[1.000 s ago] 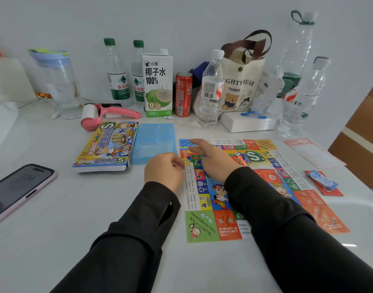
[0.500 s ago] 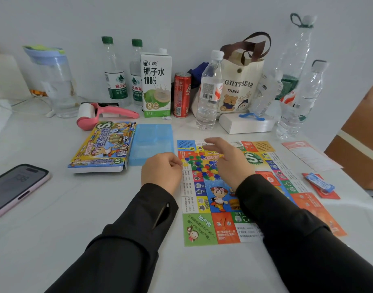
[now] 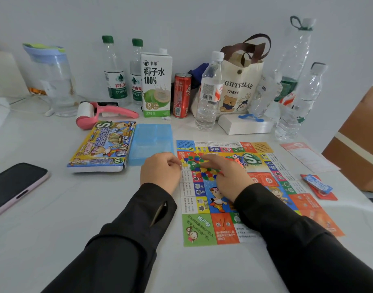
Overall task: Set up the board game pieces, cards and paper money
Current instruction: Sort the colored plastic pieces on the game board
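**Ana:** Two steps look done. The thin printed board (image 3: pixel 202 229) lies unfolded and flat on the table (image 3: pixel 54 218). A heap of tiny bright plastic pieces (image 3: pixel 197 168) sits on its upper left part.

**Ben:** And starting from the left?

**Ana:** A glossy cardboard box (image 3: pixel 101 144), then a shallow, translucent blue tray (image 3: pixel 151 140) near the board's top left corner.

**Ben:** The hands?

**Ana:** The left hand (image 3: pixel 160 172) is at the board's left edge with its fingers curled under. I can't tell whether they pinch a piece. The right hand (image 3: pixel 230 176) lies over the heap, fingers straight and a little apart, touching the pieces.

**Ben:** What's left?

**Ana:** Most of it, I'd judge. The pieces are unsorted, and I see no cards or money laid out. A small red-and-blue packet (image 3: pixel 318 186) lies off the board at the far right, seemingly unopened. It may hold cards.
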A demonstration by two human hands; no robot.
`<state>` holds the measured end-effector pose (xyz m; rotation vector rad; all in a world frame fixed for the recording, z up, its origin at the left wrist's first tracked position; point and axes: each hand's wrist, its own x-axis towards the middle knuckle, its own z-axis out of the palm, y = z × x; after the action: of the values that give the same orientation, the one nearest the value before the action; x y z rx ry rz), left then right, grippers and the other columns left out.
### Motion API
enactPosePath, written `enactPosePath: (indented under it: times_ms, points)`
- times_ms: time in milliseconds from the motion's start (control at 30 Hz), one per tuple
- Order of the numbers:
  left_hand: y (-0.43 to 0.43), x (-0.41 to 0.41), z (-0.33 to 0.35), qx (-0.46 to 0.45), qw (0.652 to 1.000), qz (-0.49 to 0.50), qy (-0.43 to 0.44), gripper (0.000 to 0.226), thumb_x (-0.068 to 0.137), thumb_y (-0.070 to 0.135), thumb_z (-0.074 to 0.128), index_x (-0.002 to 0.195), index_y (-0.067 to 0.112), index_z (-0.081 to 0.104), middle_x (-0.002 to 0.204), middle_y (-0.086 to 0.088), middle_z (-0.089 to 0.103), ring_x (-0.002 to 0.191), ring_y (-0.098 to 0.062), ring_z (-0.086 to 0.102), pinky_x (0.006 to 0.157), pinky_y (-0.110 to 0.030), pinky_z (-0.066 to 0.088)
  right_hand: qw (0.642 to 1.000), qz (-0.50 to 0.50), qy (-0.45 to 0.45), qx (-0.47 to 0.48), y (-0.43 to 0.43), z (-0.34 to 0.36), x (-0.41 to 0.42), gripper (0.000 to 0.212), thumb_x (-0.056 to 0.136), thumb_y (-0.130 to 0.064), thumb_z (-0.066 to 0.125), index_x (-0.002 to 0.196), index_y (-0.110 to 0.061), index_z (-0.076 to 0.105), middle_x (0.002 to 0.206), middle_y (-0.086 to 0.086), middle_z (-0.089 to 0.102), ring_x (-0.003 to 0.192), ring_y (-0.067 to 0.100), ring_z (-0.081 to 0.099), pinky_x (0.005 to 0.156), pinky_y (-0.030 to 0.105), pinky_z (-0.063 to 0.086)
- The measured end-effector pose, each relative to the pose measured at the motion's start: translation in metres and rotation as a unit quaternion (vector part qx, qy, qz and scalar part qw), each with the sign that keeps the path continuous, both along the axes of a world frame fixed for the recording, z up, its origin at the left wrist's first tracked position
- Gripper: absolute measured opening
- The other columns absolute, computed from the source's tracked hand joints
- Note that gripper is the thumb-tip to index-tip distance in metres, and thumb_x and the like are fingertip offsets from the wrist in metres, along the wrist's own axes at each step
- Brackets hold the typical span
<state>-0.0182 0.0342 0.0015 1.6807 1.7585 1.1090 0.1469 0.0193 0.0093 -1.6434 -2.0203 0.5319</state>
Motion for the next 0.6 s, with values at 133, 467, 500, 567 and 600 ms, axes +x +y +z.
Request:
enactPosePath:
  times_ms: [133,467,500,567,600]
  points:
    - [-0.001,0.000,0.001,-0.003,1.000,0.002,-0.015,0.028,0.080,0.001,0.050,0.069,0.020,0.067,0.079,0.001,0.071,0.082,-0.014,0.064,0.077,-0.026,0.049,1.000,-0.021,0.003,0.020,0.000,0.000,-0.001,0.073,0.080,0.018,0.033,0.138,-0.025,0.039,0.130,-0.009,0.056,0.120,0.008,0.048,0.094,0.014,0.035]
    - [-0.001,-0.001,0.000,-0.005,1.000,-0.001,-0.031,0.033,0.081,-0.001,0.048,0.066,0.024,0.064,0.073,0.003,0.069,0.080,-0.014,0.065,0.081,-0.029,0.051,0.999,-0.037,0.005,0.010,-0.007,-0.002,0.003,0.071,0.082,0.017,0.031,0.138,-0.025,0.038,0.130,-0.006,0.056,0.122,0.014,0.048,0.093,0.021,0.042]
    - [-0.001,-0.001,0.001,-0.008,0.999,-0.001,-0.036,0.034,0.081,-0.001,0.048,0.064,0.024,0.063,0.072,0.004,0.069,0.080,-0.014,0.065,0.081,-0.029,0.051,0.999,-0.043,0.010,0.019,-0.007,-0.002,0.003,0.071,0.082,0.017,0.032,0.139,-0.026,0.037,0.132,-0.008,0.055,0.124,0.015,0.046,0.097,0.023,0.041]
    - [-0.001,-0.002,0.001,-0.014,0.999,0.000,-0.044,0.035,0.081,0.000,0.048,0.062,0.026,0.060,0.071,0.004,0.068,0.080,-0.014,0.065,0.082,-0.029,0.050,0.996,-0.074,0.027,0.047,-0.009,0.001,0.006,0.069,0.082,0.016,0.033,0.138,-0.024,0.039,0.130,-0.008,0.056,0.121,0.015,0.048,0.097,0.024,0.041]
    - [-0.001,-0.002,0.001,-0.017,0.999,0.000,-0.047,0.035,0.081,0.000,0.049,0.062,0.027,0.060,0.071,0.005,0.068,0.080,-0.013,0.065,0.082,-0.029,0.050,0.993,-0.093,0.031,0.059,-0.009,0.002,0.008,0.066,0.083,0.015,0.034,0.136,-0.023,0.041,0.127,-0.006,0.059,0.117,0.016,0.051,0.093,0.025,0.043]
